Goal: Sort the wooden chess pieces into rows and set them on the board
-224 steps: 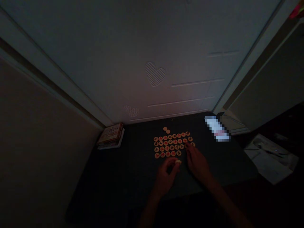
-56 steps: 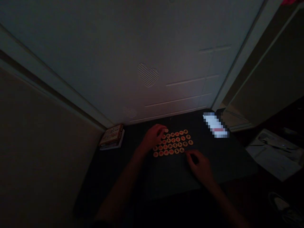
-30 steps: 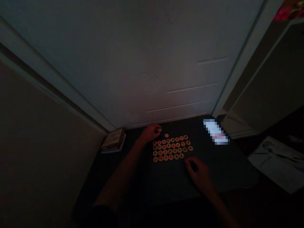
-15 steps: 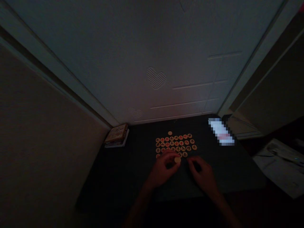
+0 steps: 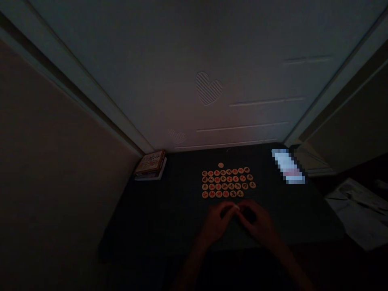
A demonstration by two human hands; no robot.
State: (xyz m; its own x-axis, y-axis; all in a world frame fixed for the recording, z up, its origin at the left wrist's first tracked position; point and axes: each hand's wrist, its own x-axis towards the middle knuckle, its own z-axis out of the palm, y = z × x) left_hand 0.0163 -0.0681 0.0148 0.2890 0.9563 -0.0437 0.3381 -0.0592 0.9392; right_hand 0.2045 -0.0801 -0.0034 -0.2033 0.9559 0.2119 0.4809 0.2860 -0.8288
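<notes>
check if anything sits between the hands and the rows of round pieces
Nothing visible does. The left hand and right hand meet just short of the nearest row of the round pieces, with only bare dark table between.

I have two bare hands on my head-camera feed, the left hand (image 5: pixel 216 224) and the right hand (image 5: pixel 261 224). Each runs back through a bare wrist. The left forearm (image 5: pixel 190 270) and the right forearm (image 5: pixel 289 267) are uncovered as far as the bottom edge. The light is so dim that I cannot make out nails, knuckle lines or anything worn on the fingers.
</notes>
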